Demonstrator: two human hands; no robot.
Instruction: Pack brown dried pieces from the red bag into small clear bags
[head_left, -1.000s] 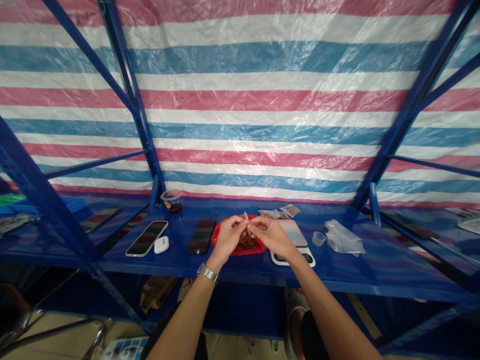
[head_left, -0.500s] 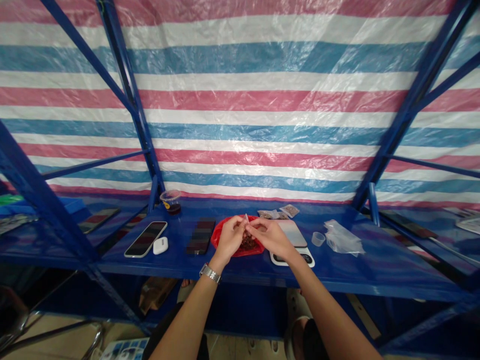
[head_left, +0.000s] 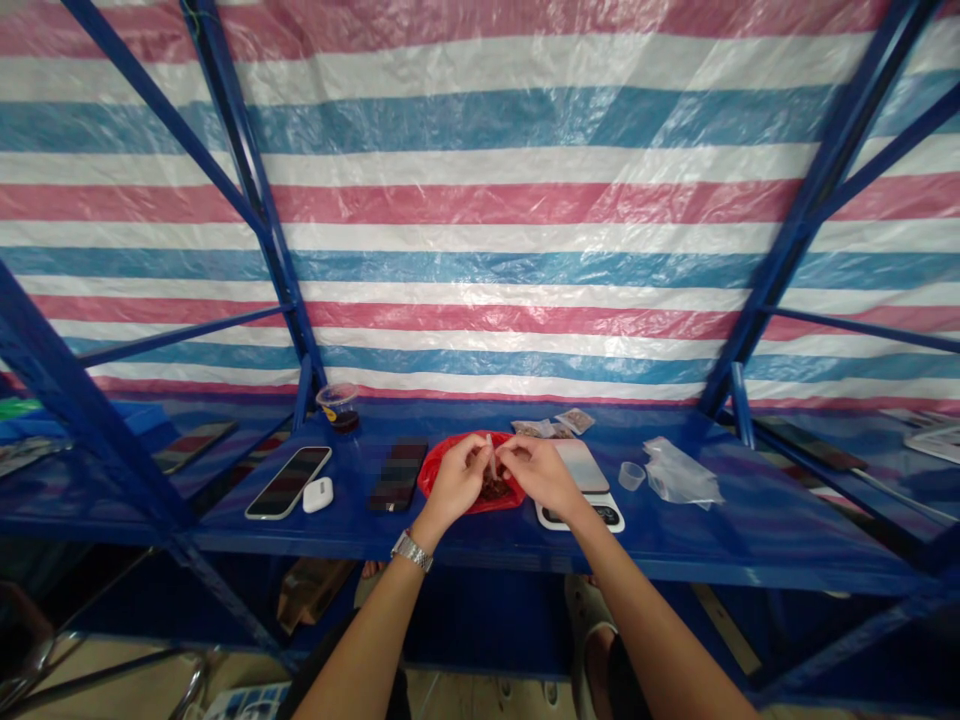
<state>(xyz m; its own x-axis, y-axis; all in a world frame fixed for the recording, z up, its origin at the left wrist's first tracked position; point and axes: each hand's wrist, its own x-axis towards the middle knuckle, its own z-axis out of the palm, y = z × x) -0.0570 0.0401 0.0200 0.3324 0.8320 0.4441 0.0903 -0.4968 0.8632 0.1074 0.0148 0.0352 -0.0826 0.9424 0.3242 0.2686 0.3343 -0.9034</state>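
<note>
My left hand [head_left: 455, 479] and my right hand [head_left: 535, 470] meet over a red plastic bag [head_left: 433, 468] that holds dark brown pieces. Both hands pinch a small clear packet [head_left: 490, 447] between their fingertips, held just above the bag. A silver watch [head_left: 412, 550] is on my left wrist. A white digital scale [head_left: 587, 489] lies right behind my right hand on the blue shelf [head_left: 697, 540].
Left of the bag lie two phones [head_left: 398, 474] [head_left: 289, 481] and a white earbud case [head_left: 318, 494]. A cup of dark liquid [head_left: 339, 405] stands at the back. Small filled packets [head_left: 556, 425], a little clear cup [head_left: 631, 475] and crumpled clear bags [head_left: 681, 473] lie to the right. Blue rack posts stand at both sides.
Both hands have stayed over the red bag, working the small packet between the fingers. The view has shifted slightly; nothing else has moved.
</note>
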